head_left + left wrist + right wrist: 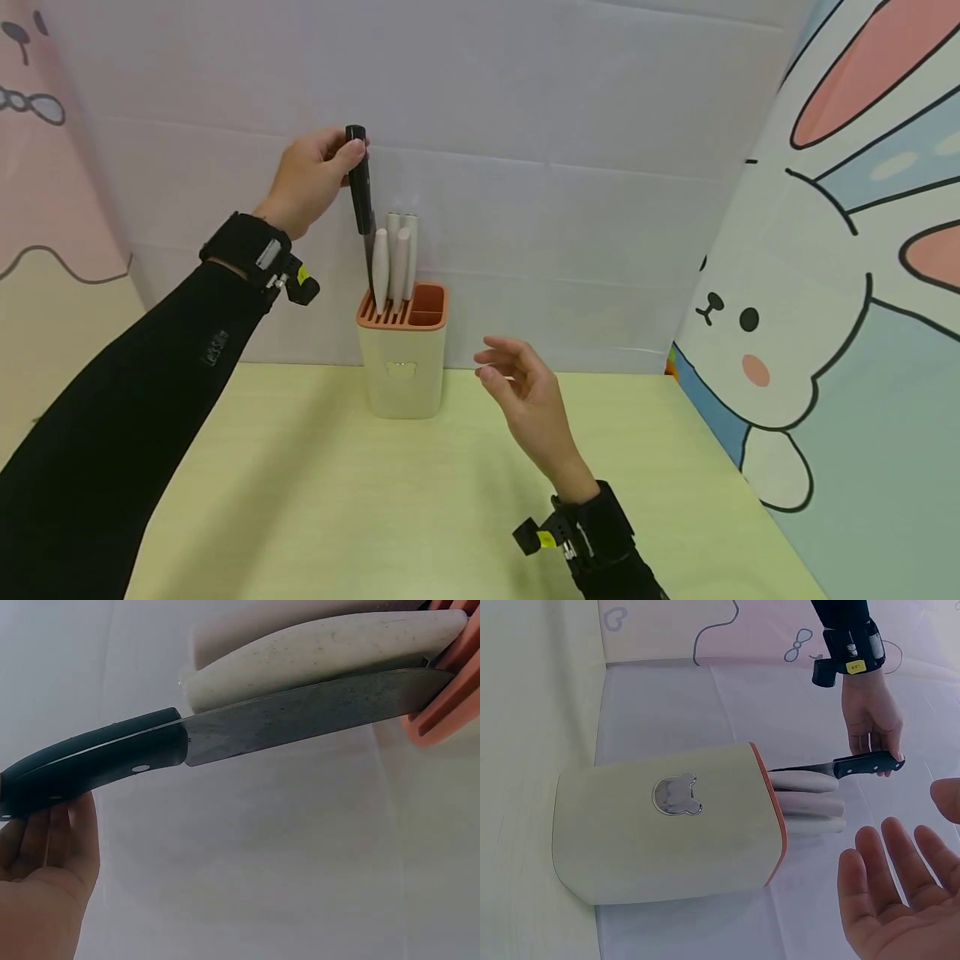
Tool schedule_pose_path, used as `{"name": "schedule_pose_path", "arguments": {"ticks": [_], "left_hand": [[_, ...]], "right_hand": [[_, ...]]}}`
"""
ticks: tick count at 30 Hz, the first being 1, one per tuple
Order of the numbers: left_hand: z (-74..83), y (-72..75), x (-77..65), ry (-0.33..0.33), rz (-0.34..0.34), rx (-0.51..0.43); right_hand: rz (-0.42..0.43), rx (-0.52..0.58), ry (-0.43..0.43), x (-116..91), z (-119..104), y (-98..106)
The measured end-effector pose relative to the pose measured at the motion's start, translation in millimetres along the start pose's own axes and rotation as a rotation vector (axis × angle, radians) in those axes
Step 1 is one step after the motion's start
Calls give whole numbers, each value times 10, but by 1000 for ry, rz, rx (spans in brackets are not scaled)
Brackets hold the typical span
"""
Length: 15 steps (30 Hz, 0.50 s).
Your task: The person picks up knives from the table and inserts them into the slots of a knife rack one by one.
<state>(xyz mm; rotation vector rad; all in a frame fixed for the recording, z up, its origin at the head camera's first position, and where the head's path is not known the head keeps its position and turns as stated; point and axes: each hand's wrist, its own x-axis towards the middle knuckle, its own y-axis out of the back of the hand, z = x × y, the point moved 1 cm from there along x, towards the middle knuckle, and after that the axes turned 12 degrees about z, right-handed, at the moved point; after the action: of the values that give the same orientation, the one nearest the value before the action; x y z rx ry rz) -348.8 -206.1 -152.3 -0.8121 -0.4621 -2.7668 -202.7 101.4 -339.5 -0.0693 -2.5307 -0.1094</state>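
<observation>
My left hand (315, 179) pinches the upper end of a black-handled knife (360, 183) between thumb and fingers. The knife stands upright, its blade (322, 709) partly down in a slot at the left side of the knife block (401, 371). That block is cream with an orange slotted top (365, 317) and a shiny bear-shaped badge (676, 795). Several white-handled knives (402, 254) stand in the slots beside the blade. Lower and to the right of the block, my right hand (528, 396) hovers over the table with loosely bent fingers and holds nothing.
The block stands near the back of the pale yellow table (375, 500). Square open compartments (427, 304) take up the right part of its top. Behind it hangs a whitish sheet (562, 208), and a rabbit-patterned sheet (862, 467) borders the right side.
</observation>
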Motion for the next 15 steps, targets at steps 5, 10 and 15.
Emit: {"name": "schedule_pose_path", "arguments": {"ticks": [5, 10, 15], "left_hand": [[-92, -38, -18, 2, -16, 4], [-196, -70, -42, 8, -27, 36], [-314, -85, -63, 32, -40, 63]], "right_hand": [[0, -10, 9, 0, 8, 9], [-10, -15, 15, 1, -1, 2], [-11, -20, 23, 6, 5, -12]]}}
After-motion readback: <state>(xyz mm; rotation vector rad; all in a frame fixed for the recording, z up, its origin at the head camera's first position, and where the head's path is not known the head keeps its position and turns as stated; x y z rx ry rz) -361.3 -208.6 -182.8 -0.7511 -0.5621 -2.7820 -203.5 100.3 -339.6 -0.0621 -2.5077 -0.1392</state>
